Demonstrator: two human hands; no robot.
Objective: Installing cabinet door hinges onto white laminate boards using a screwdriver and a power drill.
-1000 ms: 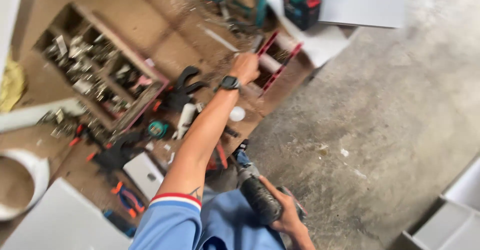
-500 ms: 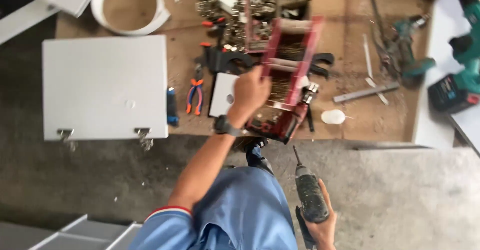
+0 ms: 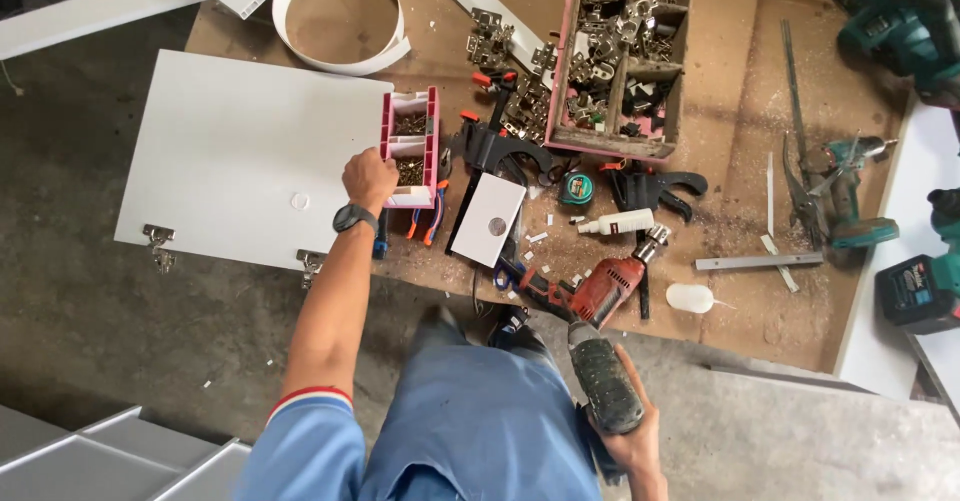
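Two hands are busy over a cluttered plywood workbench [image 3: 700, 291]. The person's left hand [image 3: 368, 179] is clenched around the near end of a small pink-and-white screw tray [image 3: 411, 146], which rests half on a white cabinet door panel [image 3: 235, 151] and half on the bench; the tray's compartments hold small screws. The right hand [image 3: 632, 441], down at five o'clock beside the blue-clad legs, grasps the handle of a red-and-black power drill [image 3: 606, 336], its nose pointing up toward the bench edge. My judgement is that the tray is being set in place or steadied for picking fasteners; a next move would call for freeing the fingers to pinch out a single screw. Just at three o'clock of the tray lie black clamps [image 3: 500, 146], orange-handled pliers [image 3: 428, 223] and a small white square panel [image 3: 489, 219], all close enough to crowd the hand. Farther toward two o'clock stands a wooden box of metal hinges [image 3: 620, 56]; a tape measure [image 3: 576, 189] and a white glue bottle [image 3: 615, 224] lie nearer. Teal power tools [image 3: 850, 196] sit well apart at three o'clock.
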